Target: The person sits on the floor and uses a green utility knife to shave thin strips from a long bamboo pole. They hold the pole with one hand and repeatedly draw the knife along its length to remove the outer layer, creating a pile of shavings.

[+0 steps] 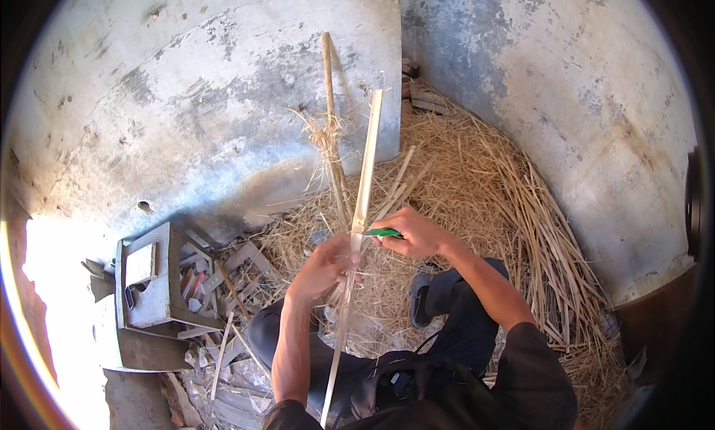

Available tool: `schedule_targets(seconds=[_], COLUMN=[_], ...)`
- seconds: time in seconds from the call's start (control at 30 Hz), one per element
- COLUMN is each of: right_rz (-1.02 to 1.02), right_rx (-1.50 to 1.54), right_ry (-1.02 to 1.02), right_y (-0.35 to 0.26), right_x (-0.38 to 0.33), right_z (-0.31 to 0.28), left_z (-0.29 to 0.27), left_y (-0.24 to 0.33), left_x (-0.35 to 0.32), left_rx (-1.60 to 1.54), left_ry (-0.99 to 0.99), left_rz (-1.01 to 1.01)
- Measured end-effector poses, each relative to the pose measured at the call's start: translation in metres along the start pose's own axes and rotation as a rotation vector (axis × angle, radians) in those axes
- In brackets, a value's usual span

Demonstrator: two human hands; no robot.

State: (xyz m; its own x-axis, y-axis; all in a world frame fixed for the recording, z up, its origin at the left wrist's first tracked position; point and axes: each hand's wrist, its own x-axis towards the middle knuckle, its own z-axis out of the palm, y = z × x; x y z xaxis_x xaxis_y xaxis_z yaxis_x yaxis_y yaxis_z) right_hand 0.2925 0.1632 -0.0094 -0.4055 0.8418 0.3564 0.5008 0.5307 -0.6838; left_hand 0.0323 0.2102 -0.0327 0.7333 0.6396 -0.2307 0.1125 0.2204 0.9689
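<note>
A long, pale split bamboo strip point(366, 166) slants up from my lap toward the wall, its far end raised. My left hand point(322, 266) is closed round it near its middle, thumb and fingers along its edges. In my right hand point(411, 233) is a small green-handled knife point(386, 233), gripped in a fist. Its blade points left and meets the strip just above my left fingers. Part of the blade is too thin to make out. Below my left hand the strip runs on as a thinner pale length down to the lower edge.
Straw and shavings point(462, 154) cover the floor ahead, with long thin sticks point(547, 281) heaped along the right. A wooden pole point(328, 80) leans on the stained wall point(246, 80). At left stands a battered wooden box point(153, 303) among rubble and wood scraps. My shoe point(421, 300) rests in the straw.
</note>
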Motion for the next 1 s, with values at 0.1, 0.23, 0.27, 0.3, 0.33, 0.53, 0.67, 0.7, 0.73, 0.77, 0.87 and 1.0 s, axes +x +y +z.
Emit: schedule_targets(seconds=[0.1, 0.23, 0.27, 0.3, 0.33, 0.53, 0.67, 0.7, 0.73, 0.77, 0.87, 1.0], right_rz=[0.019, 0.014, 0.006, 0.059, 0.112, 0.199, 0.295, 0.329, 0.33, 0.331, 0.284, 0.297], right_rx=[0.026, 0.067, 0.091, 0.088, 0.086, 0.208, 0.49, 0.541, 0.585, 0.629, 0.597, 0.508], right_ry=[-0.031, -0.036, -0.044, -0.078, -0.113, 0.034, 0.241, 0.265, 0.274, 0.282, 0.25, 0.302], right_y=[-0.002, 0.002, 0.003, 0.002, 0.0, 0.004, -0.006, -0.008, -0.01, -0.011, -0.011, 0.0], right_x=[-0.002, -0.005, -0.004, -0.005, -0.004, -0.011, -0.006, -0.005, -0.006, -0.007, -0.003, -0.001], right_z=[-0.009, -0.015, -0.016, -0.016, -0.016, -0.016, -0.017, -0.018, -0.014, -0.009, -0.001, 0.01], left_z=[0.0, -0.002, -0.002, -0.001, 0.0, -0.007, -0.01, -0.008, -0.005, -0.001, 0.004, 0.02], left_y=[0.002, 0.002, 0.002, 0.002, 0.003, 0.015, 0.01, 0.011, 0.014, 0.017, 0.018, 0.019], left_x=[0.0, 0.0, 0.0, -0.001, -0.002, -0.015, -0.02, -0.021, -0.022, -0.023, -0.018, -0.016], left_rx=[0.016, 0.048, 0.056, 0.063, 0.05, 0.07, 0.167, 0.17, 0.16, 0.15, 0.209, 0.111], left_ry=[-0.04, -0.054, -0.062, -0.07, -0.068, -0.161, -0.246, -0.263, -0.277, -0.29, -0.309, -0.169], left_rz=[0.0, 0.007, 0.01, 0.012, 0.017, 0.041, 0.09, 0.081, 0.078, 0.074, 0.118, 0.075])
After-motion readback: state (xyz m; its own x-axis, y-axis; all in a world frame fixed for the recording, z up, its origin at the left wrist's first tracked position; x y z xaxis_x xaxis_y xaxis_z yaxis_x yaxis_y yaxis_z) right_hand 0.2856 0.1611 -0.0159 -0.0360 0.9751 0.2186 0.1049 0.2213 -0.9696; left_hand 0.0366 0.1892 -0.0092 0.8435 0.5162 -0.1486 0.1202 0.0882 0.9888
